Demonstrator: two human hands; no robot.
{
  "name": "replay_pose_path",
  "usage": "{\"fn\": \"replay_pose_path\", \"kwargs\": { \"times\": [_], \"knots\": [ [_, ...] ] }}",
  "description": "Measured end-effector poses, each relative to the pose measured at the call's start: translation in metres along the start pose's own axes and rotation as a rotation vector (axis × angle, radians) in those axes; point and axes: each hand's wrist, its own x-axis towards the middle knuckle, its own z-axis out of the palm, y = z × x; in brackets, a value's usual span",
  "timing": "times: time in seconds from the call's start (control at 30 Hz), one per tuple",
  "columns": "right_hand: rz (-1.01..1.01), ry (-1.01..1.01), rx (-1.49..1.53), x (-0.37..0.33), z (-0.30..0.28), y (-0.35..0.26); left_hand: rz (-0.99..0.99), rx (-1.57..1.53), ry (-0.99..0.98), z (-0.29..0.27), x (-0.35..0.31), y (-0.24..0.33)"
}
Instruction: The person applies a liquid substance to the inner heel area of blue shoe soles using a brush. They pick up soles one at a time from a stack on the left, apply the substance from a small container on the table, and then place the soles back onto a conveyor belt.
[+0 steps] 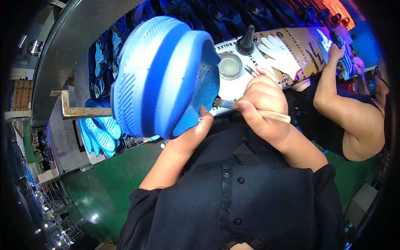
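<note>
A blue shoe sole (162, 79) with lighter and darker bands fills the upper left, close to me and tilted so its hollow inside faces right. My left hand (196, 131) grips its lower rim, thumb on the edge, other fingers hidden behind the sole. In my right hand (264, 108) is a flat paintbrush (273, 116) with a pale wooden handle. The brush tip points left into the sole's hollow; whether it touches the inside surface I cannot tell. Just beyond my right hand, a round glass dish (230, 66) of cloudy clear liquid stands on the white-covered bench.
Beyond the dish are a black cone-shaped bottle (246, 41), a white glove (279, 54) and a red-handled small tool (252, 71). Printed cardboard (310, 52) covers the bench. Blue soles (98, 135) lie left, near a metal frame (62, 46). A co-worker's arm (333, 87) reaches in right.
</note>
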Motion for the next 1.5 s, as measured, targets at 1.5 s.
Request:
{"fn": "replay_pose_path", "kwargs": {
  "times": [1.5],
  "knots": [
    [0.491, 0.320, 0.206, -0.055, -0.073, 0.051, -0.643, -1.138, -0.030, 0.011, 0.382, 0.058]
  ]
}}
